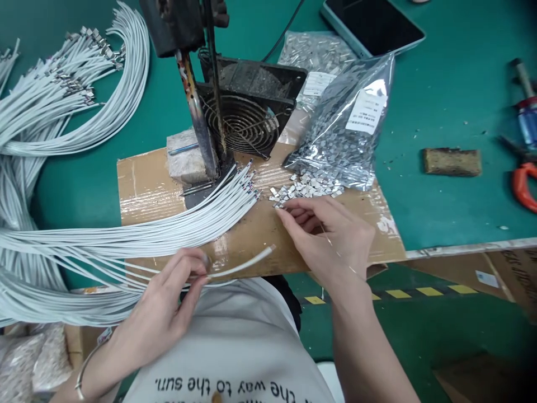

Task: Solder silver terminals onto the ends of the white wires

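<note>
My left hand [178, 294] pinches a white cable [243, 266] between thumb and fingers, and the cable's free end points right, curving slightly up. My right hand [331, 235] is closed in a pinch at the near left edge of a pile of small metal connector pieces [314, 186]. One such piece shows at its fingertips. A thin strand [327, 238] runs from the right fingers across the hand to the wrist. Just beyond my left hand, a bundle of white cables [201, 224] lies on the cardboard [142, 196], its ends fanned out to the right.
A soldering iron [197, 112] stands clamped tip-down beside a dirty fan [243, 120] and a pale block [184, 157]. Behind the pile lie a bag of metal pieces [335, 129] and a phone [377, 25]. Finished-looking cables [134, 73] lie left, red-handled pliers [522, 187] right.
</note>
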`<state>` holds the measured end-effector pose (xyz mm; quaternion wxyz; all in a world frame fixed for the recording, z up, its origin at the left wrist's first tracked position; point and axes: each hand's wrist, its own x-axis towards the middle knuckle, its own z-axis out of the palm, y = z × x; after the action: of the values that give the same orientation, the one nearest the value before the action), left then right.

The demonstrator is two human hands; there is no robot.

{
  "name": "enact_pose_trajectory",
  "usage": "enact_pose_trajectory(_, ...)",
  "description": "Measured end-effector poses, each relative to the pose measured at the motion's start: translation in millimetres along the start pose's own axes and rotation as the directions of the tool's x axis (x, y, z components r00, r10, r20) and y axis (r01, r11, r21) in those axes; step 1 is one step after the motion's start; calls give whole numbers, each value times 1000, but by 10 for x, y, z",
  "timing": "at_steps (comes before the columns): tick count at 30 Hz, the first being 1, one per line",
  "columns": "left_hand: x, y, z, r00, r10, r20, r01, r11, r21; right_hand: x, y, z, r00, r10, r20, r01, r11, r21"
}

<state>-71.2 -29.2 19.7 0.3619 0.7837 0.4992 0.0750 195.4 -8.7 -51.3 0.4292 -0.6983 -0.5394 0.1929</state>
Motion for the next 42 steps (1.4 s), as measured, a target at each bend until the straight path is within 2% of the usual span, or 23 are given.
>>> enact_pose_trajectory(2, 42, 66, -47, 986, -50, 156, 75, 985, -154, 6, 1, 9, 1000, 1, -18, -2, 1000, -19)
enact_pose_trajectory(5, 225, 189, -6, 952, 11, 305, 138, 877, -461, 6, 37, 16, 1000, -1, -20, 0, 1000, -28)
enact_pose_trajectory(7, 382, 251, 87, 948, -3, 319, 227, 708, -669, 1, 67, 19, 1000, -15, -15, 14, 1000, -18)
enact_pose_trajectory(9, 515, 267, 193, 951, -90, 296, 296, 549, -782, -5, 86, 23, 1000, -9, -11, 9, 1000, -7)
enact_pose_trajectory(12, 616, 207, 301, 945, -219, 244, 316, 410, -856, -10, 86, 24, 1000, 19, -2, -19, 1000, 3)
enact_pose_trajectory(15, 621, 133, 325, 930, -286, 232, 321, 318, -892, -9, 68, 23, 1000, 16, -5, -16, 1000, 20)
enact_pose_trajectory(18, 605, 114, 316, 929, -306, 208, 303, 309, -901, -9, 45, 21, 999, 34, -42, -32, 998, 51)
enact_pose_trajectory(22, 610, 141, 297, 941, -294, 168, 269, 346, -899, -42, -10, 21, 986, 119, -114, -107, 989, 105)
enact_pose_trajectory(25, 612, 158, 268, 945, -269, 188, 278, 353, -893, -91, -84, 37, 970, 214, -117, -182, 953, 243)
enact_pose_trajectory(27, 607, 167, 246, 942, -264, 207, 288, 320, -903, -125, -150, 54, 966, 252, -64, -215, 911, 351)
enact_pose_trajectory(30, 601, 183, 232, 928, -307, 211, 301, 282, -911, -156, -256, 78, 969, 239, 60, -240, 854, 462)
enact_pose_trajectory(33, 601, 198, 245, 926, -341, 163, 278, 323, -905, -157, -341, 86, 959, 190, 211, -276, 803, 529)
enact_pose_trajectory(36, 608, 202, 262, 927, -355, 121, 256, 365, -895, -149, -381, 87, 928, 138, 346, -332, 730, 598)
enact_pose_trajectory(39, 612, 198, 266, 926, -364, 103, 249, 382, -890, -158, -383, 99, 904, 120, 411, -382, 660, 647)
enact_pose_trajectory(42, 607, 194, 261, 931, -350, 98, 239, 386, -891, -183, -373, 120, 898, 127, 422, -406, 613, 678)
